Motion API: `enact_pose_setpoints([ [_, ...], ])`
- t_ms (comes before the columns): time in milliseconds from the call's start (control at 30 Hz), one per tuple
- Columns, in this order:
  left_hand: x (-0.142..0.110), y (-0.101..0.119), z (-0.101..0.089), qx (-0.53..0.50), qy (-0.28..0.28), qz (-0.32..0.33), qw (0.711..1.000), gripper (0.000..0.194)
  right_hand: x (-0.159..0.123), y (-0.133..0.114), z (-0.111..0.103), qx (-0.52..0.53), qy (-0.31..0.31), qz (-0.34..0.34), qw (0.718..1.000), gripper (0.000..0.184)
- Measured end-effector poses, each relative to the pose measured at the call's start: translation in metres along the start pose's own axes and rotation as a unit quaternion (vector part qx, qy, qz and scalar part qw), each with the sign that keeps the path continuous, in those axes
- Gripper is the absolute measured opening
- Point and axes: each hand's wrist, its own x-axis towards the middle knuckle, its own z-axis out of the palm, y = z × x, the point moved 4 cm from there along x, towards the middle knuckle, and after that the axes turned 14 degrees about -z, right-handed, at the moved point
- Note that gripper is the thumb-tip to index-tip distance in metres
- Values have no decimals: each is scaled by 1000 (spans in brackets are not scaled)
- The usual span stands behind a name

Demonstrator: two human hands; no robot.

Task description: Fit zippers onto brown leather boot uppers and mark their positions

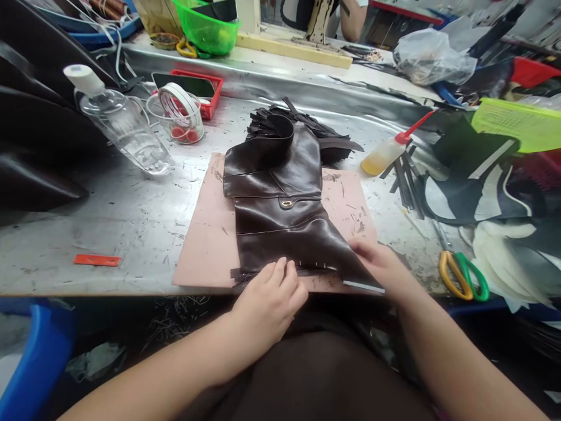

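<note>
A dark brown leather boot upper (280, 219) with a small metal ornament lies on a pinkish board (204, 234). A dark zipper (315, 272) runs along its near edge, where short white marks show on the leather. My left hand (274, 295) is closed at that edge, its fingertips pressed together on the zipper and the leather. On the other side, my right hand (379, 263) grips the right edge of the boot upper, with some fingers hidden. A white strip (363, 286) lines the upper's lower right corner.
Behind the upper lies a pile of dark zippers (337, 146). A clear bottle (123, 126) and a tape roll (177, 108) stand left, near an orange strip (96, 260). On the right are a glue bottle (385, 153), scissors (463, 275) and leather pieces (460, 187).
</note>
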Motion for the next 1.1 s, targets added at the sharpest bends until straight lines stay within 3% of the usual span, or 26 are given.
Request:
enact_pose_setpoints([
  [100,3,-2,3,-19,-18,-17,1000,44,-9,7,-3,60,-18,37,997,35],
  [267,10,1,2,-27,-11,-6,1000,42,0,4,-2,-34,38,23,998,16],
  [567,29,2,-1,-51,-19,17,998,35,17,19,-5,-66,-14,-4,998,11],
  [767,47,13,1,-16,-45,43,998,53,21,19,-4,-96,-33,-15,995,12],
  [1100,63,20,2,-46,-48,78,995,36,18,23,-14,-82,-30,40,995,18],
])
